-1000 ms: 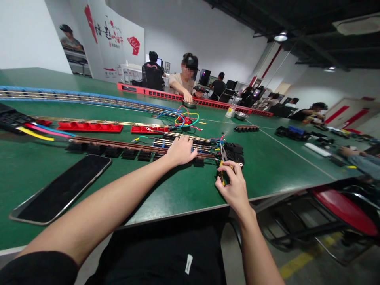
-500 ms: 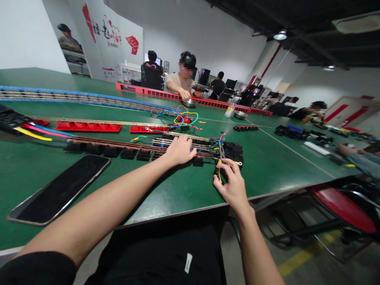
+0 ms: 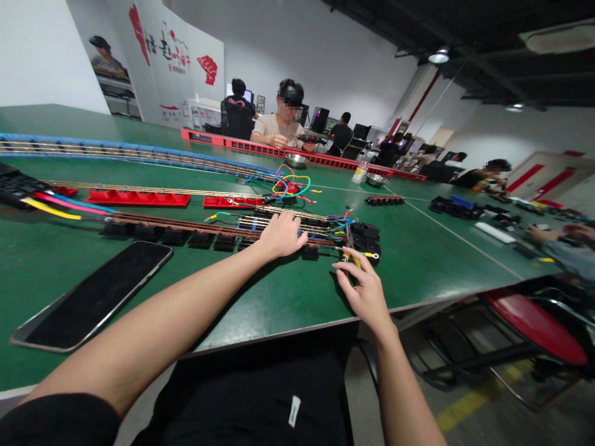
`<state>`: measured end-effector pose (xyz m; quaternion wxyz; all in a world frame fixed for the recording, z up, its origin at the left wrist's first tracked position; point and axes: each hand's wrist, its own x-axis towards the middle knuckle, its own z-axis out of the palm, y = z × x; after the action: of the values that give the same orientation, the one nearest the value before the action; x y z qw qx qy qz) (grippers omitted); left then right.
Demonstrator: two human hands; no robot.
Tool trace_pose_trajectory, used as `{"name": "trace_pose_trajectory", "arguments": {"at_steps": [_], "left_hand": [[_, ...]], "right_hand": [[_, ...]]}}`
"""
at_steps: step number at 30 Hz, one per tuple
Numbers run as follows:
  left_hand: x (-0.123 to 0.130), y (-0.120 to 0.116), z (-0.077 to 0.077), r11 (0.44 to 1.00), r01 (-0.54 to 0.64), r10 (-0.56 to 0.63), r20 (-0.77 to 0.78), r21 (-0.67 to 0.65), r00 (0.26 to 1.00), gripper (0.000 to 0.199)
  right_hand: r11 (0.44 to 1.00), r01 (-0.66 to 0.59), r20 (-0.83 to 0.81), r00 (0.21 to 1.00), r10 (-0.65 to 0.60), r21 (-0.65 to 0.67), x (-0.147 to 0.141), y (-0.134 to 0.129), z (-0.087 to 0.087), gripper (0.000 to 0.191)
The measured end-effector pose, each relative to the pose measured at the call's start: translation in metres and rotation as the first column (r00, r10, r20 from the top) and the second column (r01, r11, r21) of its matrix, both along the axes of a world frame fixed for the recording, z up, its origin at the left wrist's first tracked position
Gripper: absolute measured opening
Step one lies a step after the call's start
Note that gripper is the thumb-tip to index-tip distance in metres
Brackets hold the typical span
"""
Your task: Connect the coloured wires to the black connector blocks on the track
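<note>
Left hand [image 3: 282,235] is palm-down on a long rail assembly with brown and gold strips and black feet [image 3: 186,228]. Its fingers drape over the strips, but I can't tell if they're actually gripping. Right hand [image 3: 365,288] has its fingers curled loosely around a pair of metal pliers with yellow handles [image 3: 349,237], right by the rail assembly's right end. Next to the pliers there's a chunky black plastic block [image 3: 366,234], plus a yellow-sleeved ring terminal [image 3: 369,254].

On the near side of the rail assembly, toward its left, there's a black-screened smartphone [image 3: 100,294] lying on the green tabletop [image 3: 288,310]. Just beyond the rail assembly you've got red plastic trays [image 3: 139,198] and a tangle of multicoloured wires [image 3: 307,184], then a curved blue plastic track [image 3: 153,153]. Way past the rail assembly, a person in a beige top [image 3: 267,128] has a dark power drill [image 3: 310,139] near a shiny metal bowl [image 3: 295,160].
</note>
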<state>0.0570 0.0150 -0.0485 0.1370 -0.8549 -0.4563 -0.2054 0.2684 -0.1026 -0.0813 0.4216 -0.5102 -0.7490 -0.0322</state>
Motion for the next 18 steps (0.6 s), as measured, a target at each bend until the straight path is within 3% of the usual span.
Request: {"name": "trace_pose_trajectory", "arguments": {"at_steps": [4,9,12,18], "left_hand": [[0.0006,0.0004,0.0003,1.0,0.001,-0.001,0.0,-0.007,1.0,0.041],[0.0007,0.0011,0.0001,1.0,-0.002,0.002,0.001,-0.011,1.0,0.042],[0.0001,0.0012,-0.0002,1.0,-0.003,0.003,0.002,-0.018,1.0,0.042],[-0.0005,0.0005,0.0005,0.999,-0.001,0.001,0.002,-0.043,1.0,0.043]], "right_hand": [[0.999,0.044,-0.15,0.988,-0.048,-0.025,0.0041,0.0003,0.0007,0.011],[0.995,-0.007,-0.337,0.941,-0.027,-0.099,0.0099,0.002,-0.0024,0.024],[0.989,-0.082,-0.543,0.84,0.0,-0.127,0.0106,0.0041,-0.0044,0.026],[0.974,-0.165,-0.836,0.548,-0.041,-0.156,0.0085,0.0056,0.0018,0.032]]}}
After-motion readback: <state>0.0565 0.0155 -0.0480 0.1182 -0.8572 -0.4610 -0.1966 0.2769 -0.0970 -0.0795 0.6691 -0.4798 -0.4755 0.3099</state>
